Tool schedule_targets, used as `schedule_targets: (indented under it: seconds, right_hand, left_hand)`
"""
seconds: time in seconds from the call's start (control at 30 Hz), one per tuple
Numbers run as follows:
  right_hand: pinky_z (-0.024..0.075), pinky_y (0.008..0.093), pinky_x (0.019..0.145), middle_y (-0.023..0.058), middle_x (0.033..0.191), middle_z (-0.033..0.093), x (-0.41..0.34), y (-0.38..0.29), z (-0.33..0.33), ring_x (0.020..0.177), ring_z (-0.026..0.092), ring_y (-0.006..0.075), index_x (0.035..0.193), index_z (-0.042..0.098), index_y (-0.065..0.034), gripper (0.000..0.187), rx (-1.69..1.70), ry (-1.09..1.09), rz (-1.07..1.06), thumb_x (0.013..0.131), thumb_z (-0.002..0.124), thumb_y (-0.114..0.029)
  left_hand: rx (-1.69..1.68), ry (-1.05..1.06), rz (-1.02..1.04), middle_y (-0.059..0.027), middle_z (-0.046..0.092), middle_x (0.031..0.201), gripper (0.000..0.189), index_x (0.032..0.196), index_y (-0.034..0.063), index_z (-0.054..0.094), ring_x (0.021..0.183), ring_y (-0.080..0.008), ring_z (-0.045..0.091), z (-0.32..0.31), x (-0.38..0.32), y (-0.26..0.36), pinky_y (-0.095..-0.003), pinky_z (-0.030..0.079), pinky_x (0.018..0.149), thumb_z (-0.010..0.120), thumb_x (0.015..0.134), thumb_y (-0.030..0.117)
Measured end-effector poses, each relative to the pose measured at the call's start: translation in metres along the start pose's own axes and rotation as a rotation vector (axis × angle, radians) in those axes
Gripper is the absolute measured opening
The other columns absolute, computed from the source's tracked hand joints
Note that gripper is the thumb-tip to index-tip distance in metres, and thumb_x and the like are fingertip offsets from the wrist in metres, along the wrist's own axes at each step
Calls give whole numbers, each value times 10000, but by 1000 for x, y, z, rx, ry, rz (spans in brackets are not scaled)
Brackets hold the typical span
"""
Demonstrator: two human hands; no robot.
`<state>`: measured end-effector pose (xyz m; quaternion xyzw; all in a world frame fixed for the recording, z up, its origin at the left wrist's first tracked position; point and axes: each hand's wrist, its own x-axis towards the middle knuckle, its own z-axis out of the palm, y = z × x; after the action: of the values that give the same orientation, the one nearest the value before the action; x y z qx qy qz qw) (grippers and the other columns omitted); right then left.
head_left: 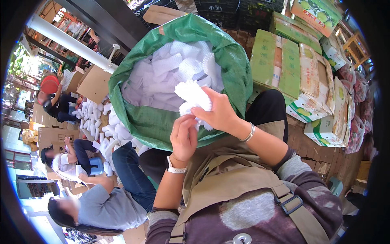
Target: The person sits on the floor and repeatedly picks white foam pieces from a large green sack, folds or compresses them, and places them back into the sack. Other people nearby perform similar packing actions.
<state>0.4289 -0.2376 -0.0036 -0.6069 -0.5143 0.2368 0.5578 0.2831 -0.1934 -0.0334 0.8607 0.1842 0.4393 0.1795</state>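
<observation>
A large green woven sack (236,65) stands before me with its rim rolled outward, filled with white foam mesh sleeves (164,76). Above its near edge, my right hand (221,111) grips bunched white foam netting (193,96) between thumb and fingers. My left hand (184,137), with a white band at the wrist, is at the lower end of this netting, its fingers curled and the fingertips touching or nearly touching it. Whether the left fingers pinch any of the netting is hard to tell. Part of the bunch is hidden behind my right fingers.
Green and white fruit cartons (274,61) are stacked at the right, beside bagged red fruit (359,88). At the left, co-workers (106,207) sit around a heap of foam sleeves (91,117). A white pole (73,44) and black crates (216,12) are beyond the sack.
</observation>
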Motion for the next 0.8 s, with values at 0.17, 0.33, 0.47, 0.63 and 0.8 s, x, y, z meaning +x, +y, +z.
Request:
schedule_targets:
  seconds: [0.17, 0.33, 0.47, 0.63, 0.8]
  right_hand:
    - [487, 353, 627, 129, 756, 620, -13, -13, 21, 701, 620, 291, 959, 587, -68, 309, -81, 18, -455, 669, 666, -139]
    - [487, 347, 597, 101, 750, 624, -21, -21, 28, 685, 621, 267, 925, 583, -73, 302, -22, -98, -454, 656, 698, -150]
    - [477, 340, 563, 67, 700, 603, -23, -32, 30, 647, 617, 242, 906, 596, -87, 298, 110, -75, -521, 632, 697, -147]
    - [464, 330, 527, 41, 662, 581, -36, -45, 32, 606, 600, 215, 901, 591, -105, 276, 55, -199, -632, 635, 664, -98]
    - [462, 341, 518, 50, 674, 591, -45, -42, 32, 623, 609, 226, 904, 572, -114, 259, 123, -324, -536, 666, 674, -126]
  left_hand:
    - [-7, -238, -89, -158, 569, 837, 182, 920, -4, 552, 834, -332, 547, -11, -5, -6, -403, 447, 713, 522, 744, -39]
    - [-1556, 285, -1110, -193, 559, 1128, 306, 1132, -58, 487, 986, -264, 583, -61, 6, 3, -344, 477, 842, 417, 841, 4]
    - [-1335, 335, -1110, -182, 526, 1196, 408, 1246, -33, 408, 1083, -302, 526, -62, -3, 13, -429, 411, 959, 371, 908, 193]
    - [-1009, -229, -807, -182, 518, 1205, 414, 1251, -22, 408, 1087, -304, 521, -62, -27, 21, -436, 404, 965, 373, 910, 210]
    - [-1096, -184, -845, -182, 510, 1214, 420, 1256, -10, 409, 1091, -305, 515, -67, -17, 20, -443, 396, 971, 374, 911, 227]
